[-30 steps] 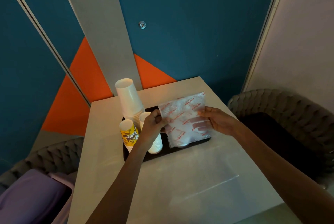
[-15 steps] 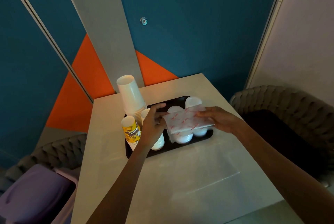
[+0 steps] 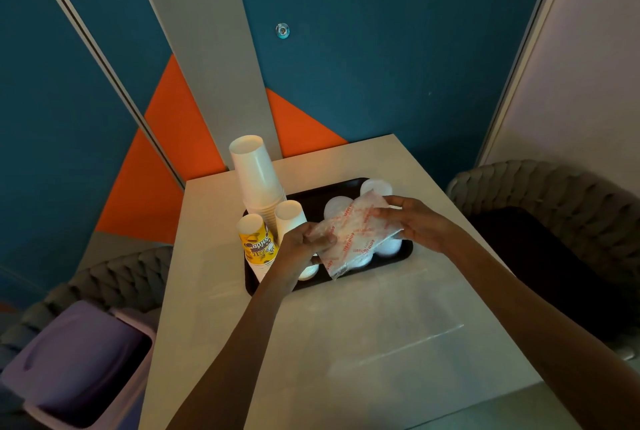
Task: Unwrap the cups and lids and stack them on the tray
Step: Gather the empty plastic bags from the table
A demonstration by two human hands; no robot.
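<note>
- Wrapper (image 3: 358, 233): clear plastic bag with red print. A second ago it was held up broadside; now it is tipped down and slants over the right half of the tray, with one corner hanging toward the near rim. I cannot tell whether anything remains inside.
- Left hand (image 3: 303, 249): at the wrapper's left edge, fingers and thumb curled onto the plastic and gripping it. It has shifted little and sits just in front of the cup stacks.
- Right hand (image 3: 415, 225): at the wrapper's far right edge, pinching the plastic with fingers only partly bent.
- Tray (image 3: 277, 287): black, rectangular, flat on the table toward its far end. The wrapper is held above it, stretched between the two hands.
- Tall stack of white cups (image 3: 256, 176): upside down at the tray's back left corner.
- Yellow-printed cups (image 3: 258, 242): short upside-down stack at the front left, just beside the left hand.
- Short white stack (image 3: 291, 218): upside down, between the tall stack and the left hand.
- Lids (image 3: 334, 209): white and round, on the tray's right half. Two show beyond the wrapper; others are partly seen beneath it.
- Table (image 3: 346, 343): pale top, set against a blue and orange wall (image 3: 381, 65).
- Bin (image 3: 76, 357): lilac, with a swing lid, on the floor left of the table.
- Woven chair (image 3: 540, 187): grey, right of the table.
</note>
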